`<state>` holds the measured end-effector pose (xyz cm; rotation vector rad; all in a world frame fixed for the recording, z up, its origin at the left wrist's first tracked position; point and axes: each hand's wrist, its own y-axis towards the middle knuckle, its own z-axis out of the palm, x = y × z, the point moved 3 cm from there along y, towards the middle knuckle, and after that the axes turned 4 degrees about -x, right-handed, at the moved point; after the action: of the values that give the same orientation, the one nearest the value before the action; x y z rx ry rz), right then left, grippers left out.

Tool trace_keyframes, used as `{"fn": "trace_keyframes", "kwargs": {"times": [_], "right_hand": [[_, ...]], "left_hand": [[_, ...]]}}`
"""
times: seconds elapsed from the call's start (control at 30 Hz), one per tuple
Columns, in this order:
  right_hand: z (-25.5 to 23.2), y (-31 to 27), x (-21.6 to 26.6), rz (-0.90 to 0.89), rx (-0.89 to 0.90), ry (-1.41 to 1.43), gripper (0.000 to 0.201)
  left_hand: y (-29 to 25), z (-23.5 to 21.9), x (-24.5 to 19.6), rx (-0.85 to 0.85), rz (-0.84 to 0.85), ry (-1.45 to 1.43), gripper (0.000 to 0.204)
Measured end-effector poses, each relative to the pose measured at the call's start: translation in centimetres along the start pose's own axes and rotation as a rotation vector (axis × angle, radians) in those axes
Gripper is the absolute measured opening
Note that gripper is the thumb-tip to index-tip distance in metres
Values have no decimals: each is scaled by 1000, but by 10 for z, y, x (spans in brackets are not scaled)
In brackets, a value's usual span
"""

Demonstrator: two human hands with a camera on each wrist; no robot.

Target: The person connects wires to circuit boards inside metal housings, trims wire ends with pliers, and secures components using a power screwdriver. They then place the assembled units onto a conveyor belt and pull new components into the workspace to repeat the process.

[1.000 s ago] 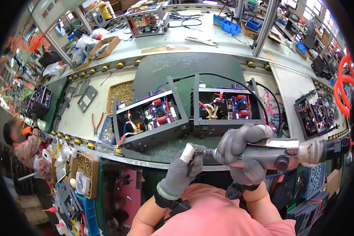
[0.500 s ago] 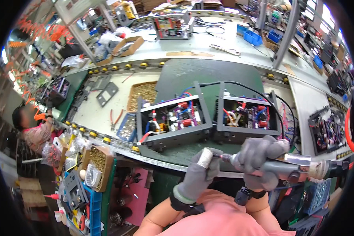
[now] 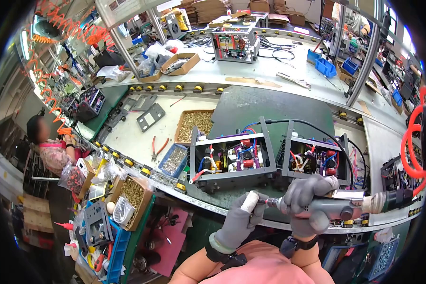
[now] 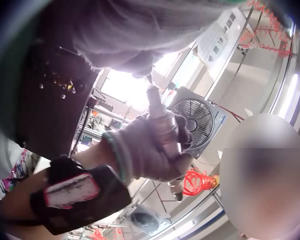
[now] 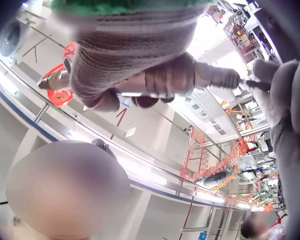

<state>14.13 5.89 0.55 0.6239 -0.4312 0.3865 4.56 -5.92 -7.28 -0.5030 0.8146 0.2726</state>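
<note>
In the head view my gloved right hand (image 3: pixel 310 203) grips a grey power screwdriver (image 3: pixel 338 208) that lies level, its nose toward the left. My gloved left hand (image 3: pixel 241 220), the thumb wrapped in white tape, pinches the end of the driver bit (image 3: pixel 271 202). The right wrist view has the bit (image 5: pixel 255 85) running in between the left fingers (image 5: pixel 285 85); whatever else they hold there is hidden. Just beyond both hands stand two open black metal cases, a left case (image 3: pixel 232 177) and a right case (image 3: pixel 330 163), with circuit boards, red parts and wires inside.
Left of the cases are a box of brass screws (image 3: pixel 194 124), a blue tray (image 3: pixel 174 160) of small parts and red-handled pliers (image 3: pixel 159 147). Black cables (image 3: pixel 312 127) arch over the right case. A red coiled hose (image 3: pixel 412 142) hangs at the right. Another person (image 3: pixel 54 154) works far left.
The head view has swung, so the cases and bench shift right and downward in it. Both hands keep their hold, left fingers at the bit and right hand around the screwdriver.
</note>
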Motion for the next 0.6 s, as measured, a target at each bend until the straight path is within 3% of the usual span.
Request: {"fn": "trace_keyframes", "kwargs": {"times": [0.03, 0.1, 0.13, 0.23, 0.27, 0.3, 0.33, 0.37, 0.4, 0.47, 0.5, 0.57, 0.6], "right_hand": [[11, -4, 1, 20, -154, -69, 55], [19, -5, -3, -8, -234, -173, 57], [20, -5, -2, -32, -314, -279, 59], [20, 7, 12, -46, -274, -321, 57], [19, 10, 18, -97, -279, -346, 57], [21, 12, 23, -182, -353, -401, 58], [18, 14, 26, -193, -356, -398, 59], [15, 14, 29, -202, -361, -396, 60], [13, 12, 29, -201, -362, -397, 60], [7, 8, 25, -65, -341, -240, 60], [6, 4, 24, -66, -342, -242, 60], [6, -1, 17, 17, -360, -159, 60], [5, -1, 13, -18, -333, -296, 57]], "left_hand": [[-1, 3, -4, 3, 2, 1, 42], [-7, 10, -15, -33, 49, 132, 44], [-3, 9, -15, -55, -119, -25, 49], [2, -23, -38, -4, -143, 50, 50], [-2, -25, -64, -45, -38, 353, 44], [0, -27, -88, -170, 217, 654, 32], [8, -41, -102, -276, 508, 779, 29], [16, -50, -124, -404, 665, 965, 24], [27, -62, -143, -491, 696, 1180, 25], [44, -66, -167, -575, 538, 1543, 39], [52, -70, -172, -573, 539, 1543, 39], [75, -83, -166, -439, 247, 1897, 49], [79, -80, -167, -430, 207, 1920, 53]]}}
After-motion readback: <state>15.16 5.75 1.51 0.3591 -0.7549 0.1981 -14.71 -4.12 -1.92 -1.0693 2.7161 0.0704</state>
